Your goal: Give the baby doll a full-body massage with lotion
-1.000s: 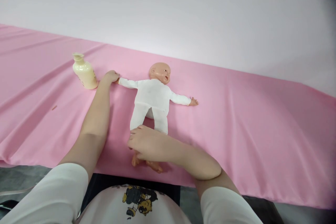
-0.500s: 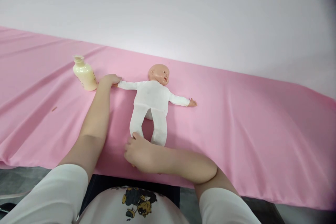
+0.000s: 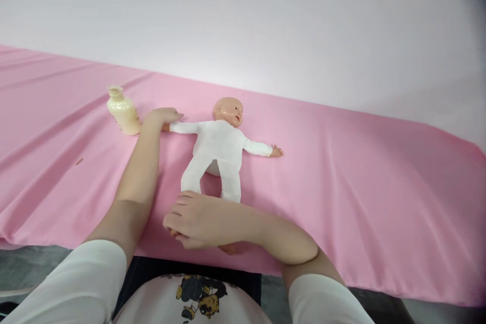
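A baby doll (image 3: 218,142) in a white top and white trousers lies on its back on the pink cloth, arms spread, head turned to the right. My right hand (image 3: 190,220) is wrapped round the lower part of the doll's leg on the left of the view; a bit of its foot shows under my fingers. My left hand (image 3: 164,115) is at the doll's outstretched left-side arm, by its small hand. Its fingers are mostly hidden behind the back of the hand, so its grip cannot be made out. The doll's other foot shows below my right wrist.
A pale yellow pump bottle (image 3: 124,113) stands just left of my left wrist. Farther left a small brownish stick (image 3: 79,161) lies on the pink cloth (image 3: 364,187). A white wall (image 3: 243,20) rises behind. The cloth's front edge is close to my body.
My right hand has moved left with the doll's leg, and the legs are spread a little wider. The other foot has come into view. My left hand stays by the doll's hand.
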Tool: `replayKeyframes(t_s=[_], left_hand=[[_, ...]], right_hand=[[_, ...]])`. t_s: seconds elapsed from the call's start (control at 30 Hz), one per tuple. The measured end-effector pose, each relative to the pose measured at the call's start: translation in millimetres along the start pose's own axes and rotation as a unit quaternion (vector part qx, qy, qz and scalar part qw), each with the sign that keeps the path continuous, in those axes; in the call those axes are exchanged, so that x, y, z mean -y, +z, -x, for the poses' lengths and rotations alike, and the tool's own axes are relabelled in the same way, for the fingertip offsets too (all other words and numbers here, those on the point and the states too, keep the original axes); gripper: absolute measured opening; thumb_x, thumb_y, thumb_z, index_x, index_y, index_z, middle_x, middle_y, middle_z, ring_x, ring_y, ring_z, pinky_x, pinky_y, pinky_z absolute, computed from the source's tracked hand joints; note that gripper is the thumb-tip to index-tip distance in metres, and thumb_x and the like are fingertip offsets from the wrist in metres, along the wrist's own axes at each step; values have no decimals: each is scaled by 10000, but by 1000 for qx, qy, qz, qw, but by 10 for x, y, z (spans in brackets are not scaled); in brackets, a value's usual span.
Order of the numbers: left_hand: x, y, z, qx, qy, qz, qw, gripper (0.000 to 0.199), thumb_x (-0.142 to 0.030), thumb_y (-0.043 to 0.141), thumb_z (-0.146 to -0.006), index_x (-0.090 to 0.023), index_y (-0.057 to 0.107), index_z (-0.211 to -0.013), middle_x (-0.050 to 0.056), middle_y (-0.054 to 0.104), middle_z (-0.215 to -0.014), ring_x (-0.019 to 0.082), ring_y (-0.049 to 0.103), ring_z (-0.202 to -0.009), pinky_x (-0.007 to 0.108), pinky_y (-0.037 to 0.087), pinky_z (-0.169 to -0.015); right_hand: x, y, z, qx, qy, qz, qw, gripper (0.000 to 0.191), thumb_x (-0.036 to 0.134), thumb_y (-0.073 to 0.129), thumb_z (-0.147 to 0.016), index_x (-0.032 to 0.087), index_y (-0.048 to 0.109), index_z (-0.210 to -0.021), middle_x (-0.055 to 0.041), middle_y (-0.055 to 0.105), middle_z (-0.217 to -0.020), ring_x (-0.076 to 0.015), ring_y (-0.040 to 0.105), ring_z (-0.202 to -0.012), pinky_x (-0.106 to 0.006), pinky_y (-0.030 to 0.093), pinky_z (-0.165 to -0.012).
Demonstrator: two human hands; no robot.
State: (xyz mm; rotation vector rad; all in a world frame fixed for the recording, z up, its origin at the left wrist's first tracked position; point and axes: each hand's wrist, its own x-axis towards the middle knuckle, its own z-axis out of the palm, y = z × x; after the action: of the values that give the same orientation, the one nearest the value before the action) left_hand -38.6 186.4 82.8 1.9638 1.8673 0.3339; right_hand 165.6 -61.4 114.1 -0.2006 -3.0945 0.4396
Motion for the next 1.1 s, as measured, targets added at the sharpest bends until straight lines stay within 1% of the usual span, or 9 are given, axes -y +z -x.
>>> replayKeyframes(t_s=[0.07,0.13,0.27,0.37,0.5,0.6,0.83,1.0,1.1], left_hand=[[-179,-120,109,59,-9,-40,997,424,-582,590,-811,-213,701,-989,101,715,-845,286,661,-770,372,472,-743],[-390,-247,292,64,45,-49,996,461,-576,553,-852,-242,686,-1142,103,721,-1062,285,670,-906,328,467,-762],[-698,-441,759,102,185,0,977,530,-570,609,-842,-303,608,-1299,57,710,-1084,227,681,-934,256,461,-753],[-672,-475,968,95,263,32,960,471,-506,695,-806,-293,641,-1222,37,695,-1000,221,677,-1001,263,480,-797],[-490,-444,1025,13,266,68,961,363,-455,734,-792,-269,678,-1099,46,674,-933,260,680,-1044,332,512,-836],[-526,-496,1130,19,269,64,961,408,-449,781,-751,-268,683,-1102,41,678,-927,284,682,-1073,365,523,-861],[-893,-614,1460,227,362,69,901,543,-409,865,-623,-292,715,-1131,22,731,-961,312,683,-1094,360,557,-858],[-1079,-588,1503,298,357,101,879,539,-409,860,-625,-285,724,-1133,11,745,-950,326,675,-1127,374,563,-892],[-1171,-621,1517,369,411,101,827,691,-433,882,-564,-242,696,-1202,17,743,-1070,331,649,-1182,384,547,-951]], right_hand=[[4,-27,-19,-45,10,12,999,205,262,392,-1028,182,555,-933,-48,664,-876,-179,513,-793,-322,416,-827],[-6,-53,-38,-79,23,-1,997,230,326,416,-1037,191,538,-897,-39,654,-866,-175,516,-812,-317,421,-845],[-51,-100,-25,-157,50,-49,985,239,412,536,-987,201,506,-877,-21,645,-858,-153,533,-801,-309,433,-813],[-84,-104,30,-240,75,-44,967,198,382,555,-962,214,495,-878,-21,656,-841,-156,538,-770,-313,427,-757],[-104,-93,100,-281,113,-3,953,121,328,518,-948,224,509,-886,-9,641,-763,-163,528,-710,-320,398,-717],[-112,-114,132,-300,131,-4,945,152,358,534,-935,222,503,-874,-5,620,-720,-170,536,-700,-321,395,-695],[-177,-214,198,-426,107,-79,895,192,334,551,-927,243,430,-810,30,573,-680,-138,526,-634,-290,425,-629],[-221,-188,180,-436,70,-68,894,185,305,573,-933,246,446,-811,16,602,-713,-140,584,-692,-294,479,-671],[-239,-177,184,-465,33,-50,883,159,274,594,-928,246,464,-841,24,592,-705,-133,592,-687,-280,490,-665]])
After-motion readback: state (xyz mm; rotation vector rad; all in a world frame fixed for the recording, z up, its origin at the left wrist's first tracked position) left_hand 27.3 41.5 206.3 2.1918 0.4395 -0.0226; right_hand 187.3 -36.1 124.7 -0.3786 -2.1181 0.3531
